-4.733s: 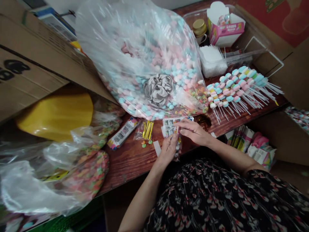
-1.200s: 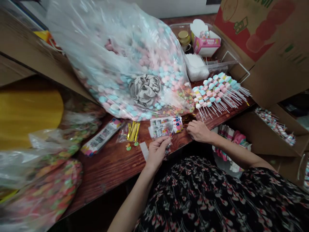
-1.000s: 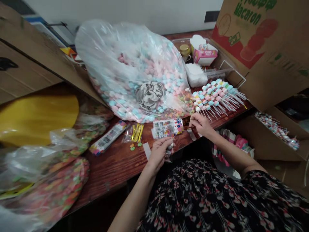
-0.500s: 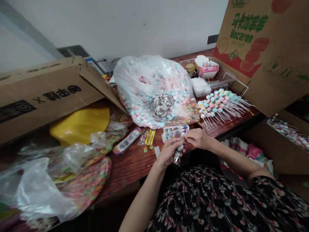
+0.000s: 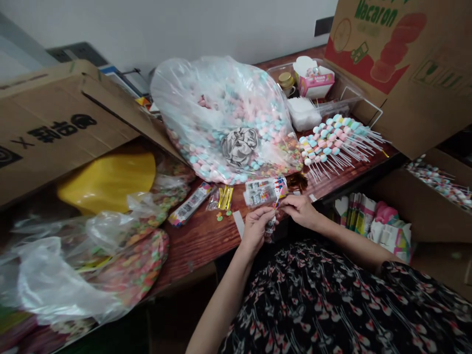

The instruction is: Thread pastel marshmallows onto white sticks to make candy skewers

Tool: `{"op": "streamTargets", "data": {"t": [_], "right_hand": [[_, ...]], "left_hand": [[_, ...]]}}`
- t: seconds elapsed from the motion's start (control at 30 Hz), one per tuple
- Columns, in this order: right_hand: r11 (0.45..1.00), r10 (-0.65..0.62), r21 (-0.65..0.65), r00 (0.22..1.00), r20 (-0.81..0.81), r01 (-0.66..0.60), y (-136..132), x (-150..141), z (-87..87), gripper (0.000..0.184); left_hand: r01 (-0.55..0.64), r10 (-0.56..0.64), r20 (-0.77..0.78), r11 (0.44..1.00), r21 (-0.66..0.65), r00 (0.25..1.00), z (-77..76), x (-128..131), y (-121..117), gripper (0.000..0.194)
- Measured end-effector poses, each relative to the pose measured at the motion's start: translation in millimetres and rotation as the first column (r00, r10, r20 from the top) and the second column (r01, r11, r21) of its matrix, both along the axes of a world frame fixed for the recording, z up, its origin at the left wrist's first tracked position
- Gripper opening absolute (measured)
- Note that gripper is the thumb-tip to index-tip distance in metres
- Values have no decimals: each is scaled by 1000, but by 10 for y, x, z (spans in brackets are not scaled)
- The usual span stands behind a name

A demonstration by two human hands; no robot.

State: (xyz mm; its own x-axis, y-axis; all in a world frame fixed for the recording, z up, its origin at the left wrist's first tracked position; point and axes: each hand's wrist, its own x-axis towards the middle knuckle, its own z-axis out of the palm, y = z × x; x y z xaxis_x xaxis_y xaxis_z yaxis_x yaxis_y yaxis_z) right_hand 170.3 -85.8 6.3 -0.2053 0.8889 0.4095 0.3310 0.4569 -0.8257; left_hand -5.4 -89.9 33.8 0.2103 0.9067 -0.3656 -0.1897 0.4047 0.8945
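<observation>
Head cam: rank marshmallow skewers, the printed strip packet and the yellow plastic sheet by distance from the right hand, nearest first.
From the right hand, head view:
1. Marshmallow skewers: on the table, ahead and slightly right.
2. Printed strip packet: on the table, to the left.
3. Yellow plastic sheet: farther left, under the cardboard flap.

Got a little clear plastic bag (image 5: 271, 228) dangling here, pinched at the top, contents too small to make out, and right above it a bundle of printed paper strips (image 5: 262, 191) in white with bright pink and blue bits, sitting slightly tilted.
</observation>
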Motion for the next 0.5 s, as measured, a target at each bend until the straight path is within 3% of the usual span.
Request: {"op": "streamTargets", "data": {"t": [0.13,0.27,0.37,0.5], "right_hand": [[998,-59,-12,997,56,60,73,89,0,13],[978,-206,-49,972,-114,201,69,190,155,10],[996,-94,-19,979,-181,92,8,107,266,11],[1000,-27,7,983,-183,29,-3,-61,241,19]], "left_hand": [[-48,49,-43,998,40,998,-70,10,3,25],[-154,168,-131,982,108,977,-115,53,62,28],[-136,184,-206,965,225,961,-113,124,107,24],[-53,131,-219,943,329,967,-92,191,132,19]]}}
